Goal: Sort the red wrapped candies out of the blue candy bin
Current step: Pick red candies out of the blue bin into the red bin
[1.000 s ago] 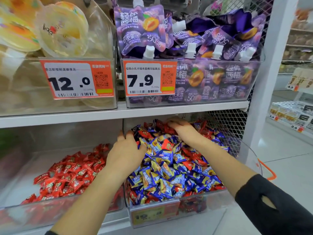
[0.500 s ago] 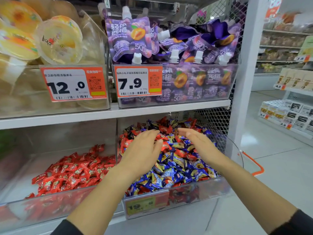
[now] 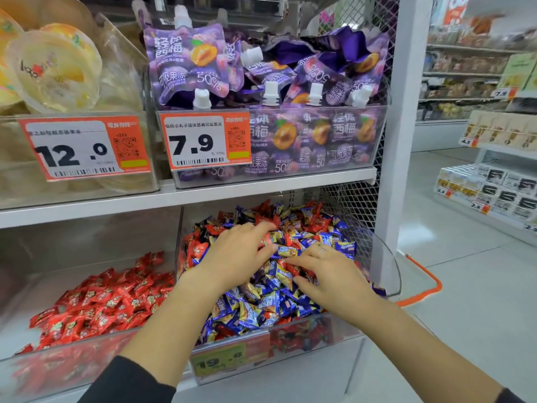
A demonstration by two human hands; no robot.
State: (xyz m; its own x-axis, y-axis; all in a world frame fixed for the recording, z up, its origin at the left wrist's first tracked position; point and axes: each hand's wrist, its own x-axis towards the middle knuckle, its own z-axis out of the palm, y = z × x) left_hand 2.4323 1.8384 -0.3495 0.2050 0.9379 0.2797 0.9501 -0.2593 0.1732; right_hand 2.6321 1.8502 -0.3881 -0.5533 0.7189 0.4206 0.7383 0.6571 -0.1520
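Head view, left to right: red candy bin (image 3: 87, 301), then blue candy bin (image 3: 290, 344). Left hand (image 3: 235, 257) and right hand (image 3: 328, 271) rest close together on the pile, fingers loosely bent; whether either holds anything, cannot tell. Red wrapped candies (image 3: 200, 248) lie scattered, long axes pointing every way. Risk: raking could bury reds or spill blues over the rim.

Upper shelf (image 3: 186, 196): left bin holds jelly cups (image 3: 55, 68), tag 12.0 (image 3: 84, 148). Right bin holds purple pouches (image 3: 261, 68), tag 7.9 (image 3: 205, 141). White post (image 3: 398, 141) at shelf's right edge. Orange line (image 3: 427, 286) on floor.
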